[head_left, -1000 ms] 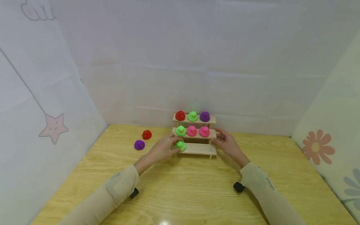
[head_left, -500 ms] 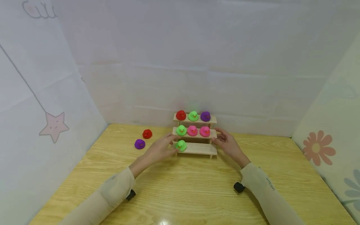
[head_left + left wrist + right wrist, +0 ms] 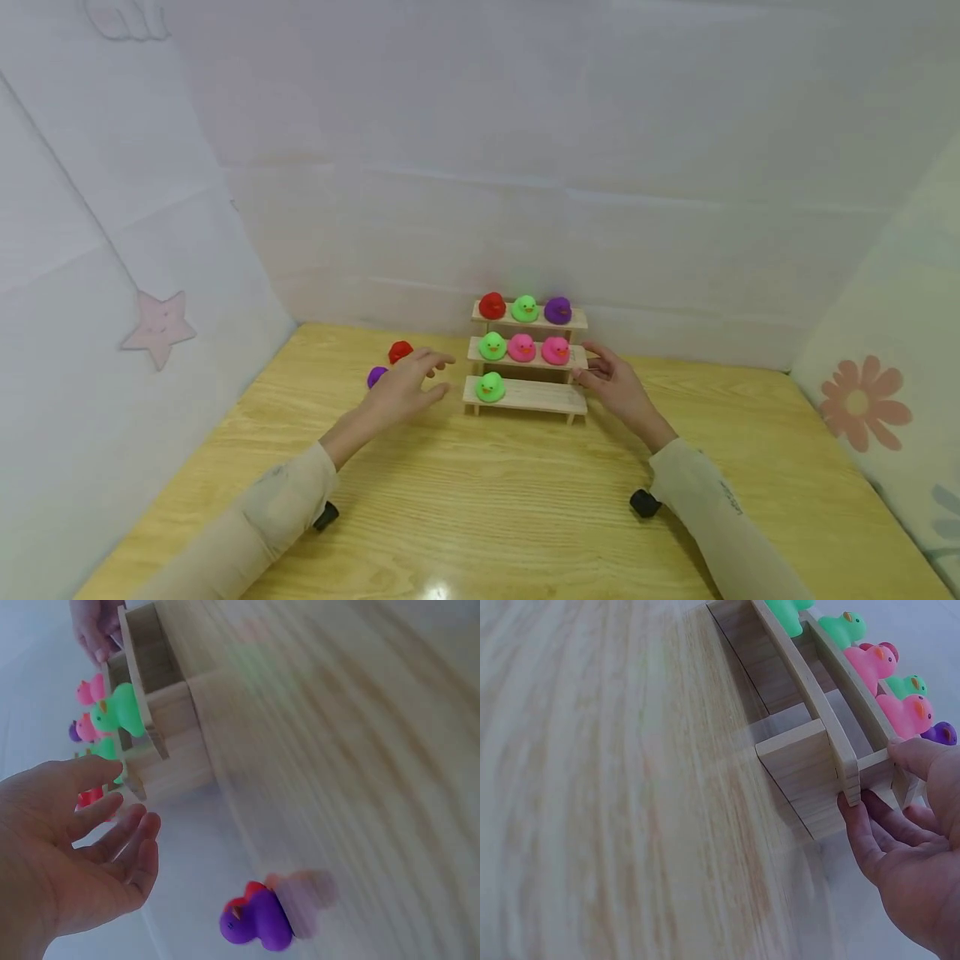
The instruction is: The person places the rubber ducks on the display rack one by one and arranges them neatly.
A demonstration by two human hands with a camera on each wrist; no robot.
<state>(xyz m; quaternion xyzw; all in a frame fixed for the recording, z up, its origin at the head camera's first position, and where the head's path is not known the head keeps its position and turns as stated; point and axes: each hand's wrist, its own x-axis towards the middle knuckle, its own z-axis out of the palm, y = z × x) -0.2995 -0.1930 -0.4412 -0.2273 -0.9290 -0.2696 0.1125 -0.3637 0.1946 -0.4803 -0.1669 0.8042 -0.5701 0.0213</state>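
Observation:
A three-tier wooden stand (image 3: 546, 397) bears several rubber ducks. On its top shelf sit a red duck (image 3: 492, 306), a green duck (image 3: 525, 310) and a purple duck (image 3: 558, 311). The middle shelf carries a green duck (image 3: 492, 347) and two pink ducks (image 3: 522, 348). At the left end of the bottom shelf is one green duck (image 3: 491, 387). My right hand (image 3: 618, 392) grips the stand's right end, thumb at the middle shelf, as the right wrist view shows. Left of the stand, my left hand (image 3: 397, 393) is in the air, fingers loosely bent and holding nothing.
Behind my left hand, a red duck (image 3: 401, 351) and a purple duck (image 3: 376, 377) rest on the wooden table (image 3: 480, 500), partly hidden in the head view. Pale cloth walls (image 3: 450, 233) stand behind the table and at both sides.
My left hand has let go of the green duck on the bottom shelf and moved left toward the two loose ducks. My right hand stays at the stand.

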